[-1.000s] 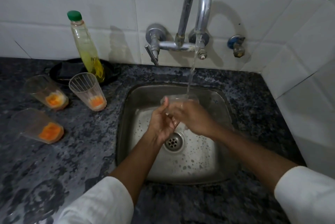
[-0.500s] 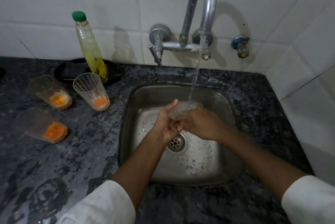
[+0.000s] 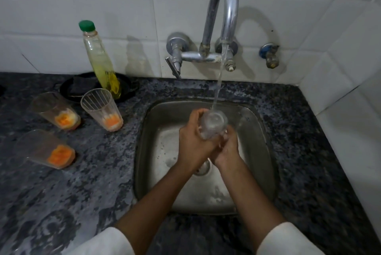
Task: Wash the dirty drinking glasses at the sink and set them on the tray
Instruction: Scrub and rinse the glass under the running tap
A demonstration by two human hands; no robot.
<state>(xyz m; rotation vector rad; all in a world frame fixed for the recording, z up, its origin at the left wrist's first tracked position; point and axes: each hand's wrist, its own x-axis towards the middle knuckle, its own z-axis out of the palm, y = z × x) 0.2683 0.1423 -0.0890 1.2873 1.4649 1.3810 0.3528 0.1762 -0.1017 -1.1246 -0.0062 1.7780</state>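
Observation:
Over the steel sink (image 3: 266, 147) I hold a clear drinking glass (image 3: 213, 123) under the running water from the tap (image 3: 224, 7). My left hand (image 3: 193, 141) wraps the glass from the left. My right hand (image 3: 227, 147) grips it from below on the right. Three dirty glasses with orange residue stand on the counter to the left: one ribbed glass (image 3: 103, 109) nearest the sink, one (image 3: 56, 111) further left, one (image 3: 44, 149) in front near the left edge.
A bottle of yellow dish liquid with a green cap (image 3: 101, 63) stands on a black round tray (image 3: 82, 87) with a dark cloth, behind the dirty glasses. Dark speckled granite counter (image 3: 82, 193) surrounds the sink. White tiled walls rise behind and to the right.
The glass has turned in my hands, its round end now facing up under the stream. My hands have closed in together around it.

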